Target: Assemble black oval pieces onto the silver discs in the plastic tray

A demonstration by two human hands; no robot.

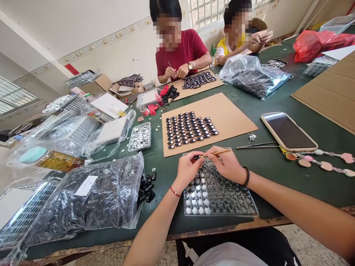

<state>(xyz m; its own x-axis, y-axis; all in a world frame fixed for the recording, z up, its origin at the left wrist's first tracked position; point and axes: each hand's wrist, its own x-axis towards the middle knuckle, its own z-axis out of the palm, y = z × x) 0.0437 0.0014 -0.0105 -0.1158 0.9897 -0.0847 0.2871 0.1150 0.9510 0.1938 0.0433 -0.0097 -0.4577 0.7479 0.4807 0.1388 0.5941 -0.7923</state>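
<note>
My left hand point(188, 170) pinches a small black piece point(197, 157) between thumb and fingertips. Closed around a thin wooden-handled tool point(223, 151), my right hand point(229, 164) meets the left; the tool's tip is too small to make out. Both hands are above a clear plastic tray point(229, 211) of round cells, whose left columns hold white and silvery discs point(194, 201). Beyond the hands, a cardboard sheet point(230, 114) carries rows of black oval pieces with pale tops point(191, 127).
Left of me lie a bag of black pieces point(105, 195), loose black pieces point(146, 188), a box of silvery discs point(139, 136) and a jar point(55, 159). To the right are tweezers point(256, 146) and a phone point(288, 129). Two people sit across the table.
</note>
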